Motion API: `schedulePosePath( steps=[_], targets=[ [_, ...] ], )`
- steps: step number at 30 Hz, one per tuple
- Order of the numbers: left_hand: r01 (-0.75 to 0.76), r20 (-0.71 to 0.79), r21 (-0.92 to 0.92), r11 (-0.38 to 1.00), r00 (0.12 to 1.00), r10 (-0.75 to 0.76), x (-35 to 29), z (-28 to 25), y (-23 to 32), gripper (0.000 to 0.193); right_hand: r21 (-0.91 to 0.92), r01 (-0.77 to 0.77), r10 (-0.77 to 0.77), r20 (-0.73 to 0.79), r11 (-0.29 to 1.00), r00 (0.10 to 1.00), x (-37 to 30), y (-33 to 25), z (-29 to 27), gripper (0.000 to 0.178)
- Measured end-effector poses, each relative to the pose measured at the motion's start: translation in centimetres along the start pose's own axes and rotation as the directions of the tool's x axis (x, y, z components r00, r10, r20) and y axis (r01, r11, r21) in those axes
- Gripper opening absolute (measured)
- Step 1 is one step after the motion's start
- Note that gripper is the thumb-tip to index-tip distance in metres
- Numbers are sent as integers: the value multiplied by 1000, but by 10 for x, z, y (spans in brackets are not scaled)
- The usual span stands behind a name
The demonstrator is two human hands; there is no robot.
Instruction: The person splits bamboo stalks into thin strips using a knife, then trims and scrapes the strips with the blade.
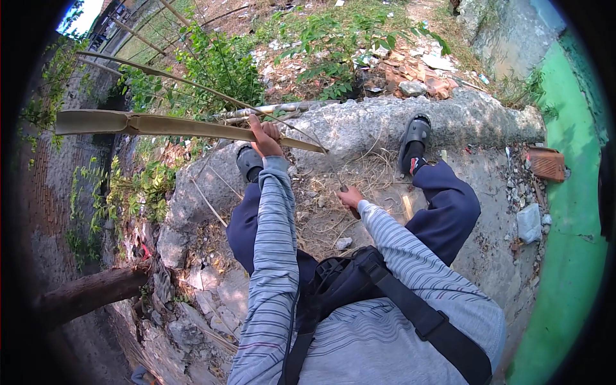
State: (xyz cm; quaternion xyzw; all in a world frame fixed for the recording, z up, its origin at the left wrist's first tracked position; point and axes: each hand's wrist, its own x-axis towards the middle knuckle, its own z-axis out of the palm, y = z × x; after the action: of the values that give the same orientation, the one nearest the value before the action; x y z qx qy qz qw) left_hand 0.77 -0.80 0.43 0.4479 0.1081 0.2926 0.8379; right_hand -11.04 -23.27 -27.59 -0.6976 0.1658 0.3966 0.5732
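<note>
My left hand (266,136) is closed around a long, pale split bamboo slat (179,126), which reaches far to the left with a node near its wide end. A thinner bamboo strip (186,81) slants down from the upper left and meets the slat near its narrow right end. Below and right of that end, my right hand (351,198) grips a dark brown handle, probably a knife's; its blade is hard to make out. Thin bamboo shavings (372,170) litter the ground between my feet.
My shoes rest against a rough concrete ledge (346,122). Beyond it are leafy plants and broken bricks (436,86). A green wall (564,212) runs along the right, near a reddish brick block (545,164). A log (93,295) juts in at lower left, beside a drop.
</note>
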Motion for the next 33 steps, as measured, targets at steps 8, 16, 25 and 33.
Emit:
schedulePosePath(
  steps=[8,16,25,33],
  targets=[
    [35,78,18,999,996,-37,-1,-4,3,65,250,-225,122,371,942,921,-16,-18,-15,17],
    [-24,71,59,998,997,19,6,-14,6,66,-518,38,-215,-287,854,933,-27,-12,-2,48],
    [7,78,44,999,997,-10,11,-20,7,65,-21,-111,113,94,994,989,-1,-12,-3,26],
    [23,98,8,1000,995,-23,-2,-2,5,62,-577,70,-284,-289,814,914,-9,-1,-9,39]
  ],
)
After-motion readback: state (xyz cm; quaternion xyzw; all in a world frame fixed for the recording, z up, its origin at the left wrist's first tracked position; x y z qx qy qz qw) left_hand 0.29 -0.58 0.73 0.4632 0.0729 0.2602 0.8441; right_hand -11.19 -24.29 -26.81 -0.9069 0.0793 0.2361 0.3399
